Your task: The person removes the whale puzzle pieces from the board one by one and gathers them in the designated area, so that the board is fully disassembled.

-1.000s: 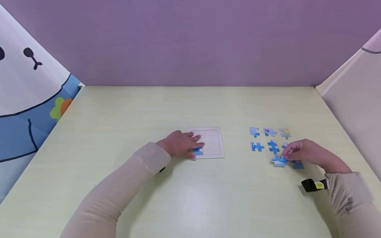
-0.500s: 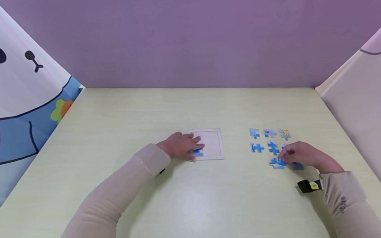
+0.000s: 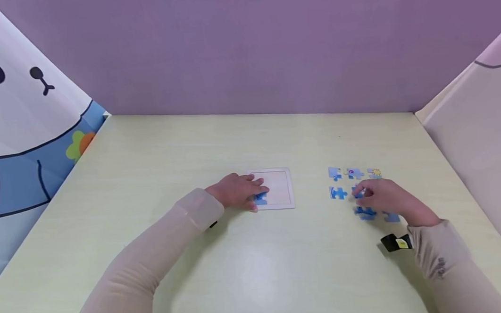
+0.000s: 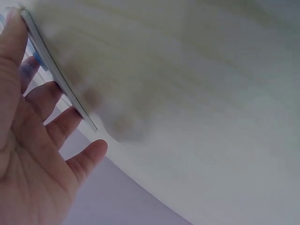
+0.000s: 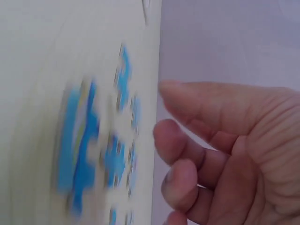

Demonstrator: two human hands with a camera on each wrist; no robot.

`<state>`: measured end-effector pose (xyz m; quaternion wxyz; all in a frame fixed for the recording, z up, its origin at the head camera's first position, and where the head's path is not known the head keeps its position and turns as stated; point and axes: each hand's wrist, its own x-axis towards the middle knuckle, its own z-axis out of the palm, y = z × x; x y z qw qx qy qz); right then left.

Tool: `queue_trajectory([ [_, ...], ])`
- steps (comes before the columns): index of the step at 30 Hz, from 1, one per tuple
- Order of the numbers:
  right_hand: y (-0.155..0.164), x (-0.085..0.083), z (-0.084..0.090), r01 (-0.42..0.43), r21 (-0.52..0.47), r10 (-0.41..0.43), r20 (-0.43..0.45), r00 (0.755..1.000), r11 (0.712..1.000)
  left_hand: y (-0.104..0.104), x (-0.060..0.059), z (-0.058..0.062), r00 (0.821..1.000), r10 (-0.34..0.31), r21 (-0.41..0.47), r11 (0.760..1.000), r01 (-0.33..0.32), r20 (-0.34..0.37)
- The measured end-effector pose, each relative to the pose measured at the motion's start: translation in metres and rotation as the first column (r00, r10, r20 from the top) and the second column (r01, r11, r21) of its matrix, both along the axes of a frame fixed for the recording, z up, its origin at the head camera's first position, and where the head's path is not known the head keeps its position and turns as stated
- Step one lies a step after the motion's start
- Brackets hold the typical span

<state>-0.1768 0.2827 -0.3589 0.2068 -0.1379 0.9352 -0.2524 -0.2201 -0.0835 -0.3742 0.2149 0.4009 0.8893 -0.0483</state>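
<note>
Blue puzzle pieces [image 3: 338,193] lie under the right hand [image 3: 386,199] — untouched.

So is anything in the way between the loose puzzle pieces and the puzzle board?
Nothing visible. Bare table lies between the loose puzzle pieces under the right hand and the puzzle board. The left hand rests on the board's far side.
</note>
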Motion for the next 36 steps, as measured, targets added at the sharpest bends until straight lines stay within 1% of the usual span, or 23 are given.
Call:
queue_trajectory([
  [4,-0.022,-0.004,0.003,-0.04,-0.021,0.039,-0.014,0.999,0.999,-0.001,0.001,-0.001,1.0,0.014,0.007,1.0,-0.014,0.001],
  [9,-0.051,-0.01,0.0,-0.1,-0.048,0.097,-0.059,0.994,0.994,-0.002,0.002,-0.002,1.0,0.025,0.012,1.0,-0.025,-0.01],
  [11,-0.061,-0.012,-0.001,-0.117,-0.061,0.111,-0.086,0.99,0.991,-0.002,0.002,-0.001,0.999,0.039,0.02,0.999,-0.039,-0.007],
  [14,-0.08,-0.016,-0.002,-0.124,-0.063,0.117,-0.104,0.988,0.99,-0.001,0.001,0.0,0.998,0.067,0.021,0.998,-0.066,-0.006],
  [17,-0.1,-0.02,-0.003,-0.153,-0.037,0.149,-0.1,0.984,0.988,0.0,0.0,0.002,0.995,0.1,0.004,0.995,-0.1,0.001],
  [19,-0.113,-0.022,-0.005,-0.187,-0.006,0.186,-0.097,0.978,0.982,0.001,-0.001,0.002,0.993,0.115,-0.009,0.993,-0.115,0.004],
  [23,-0.137,-0.025,-0.007,-0.227,0.039,0.23,-0.088,0.969,0.973,0.001,-0.003,0.0,0.993,0.121,-0.021,0.992,-0.121,0.017],
  [26,-0.154,-0.027,-0.008,-0.236,0.069,0.243,-0.109,0.964,0.969,0.001,-0.004,-0.001,0.993,0.12,-0.019,0.993,-0.119,0.02],
  [30,-0.172,-0.03,-0.01,-0.23,0.131,0.245,-0.11,0.963,0.964,0.0,-0.005,-0.002,0.993,0.114,-0.017,0.993,-0.114,0.014],
  [33,-0.18,-0.029,-0.011,-0.215,0.152,0.231,-0.097,0.968,0.965,0.0,-0.004,-0.002,0.994,0.109,-0.014,0.994,-0.109,0.01],
  [36,-0.185,-0.029,-0.013,-0.216,0.153,0.232,-0.099,0.968,0.964,-0.001,-0.004,-0.001,0.994,0.108,-0.015,0.994,-0.108,0.004],
])
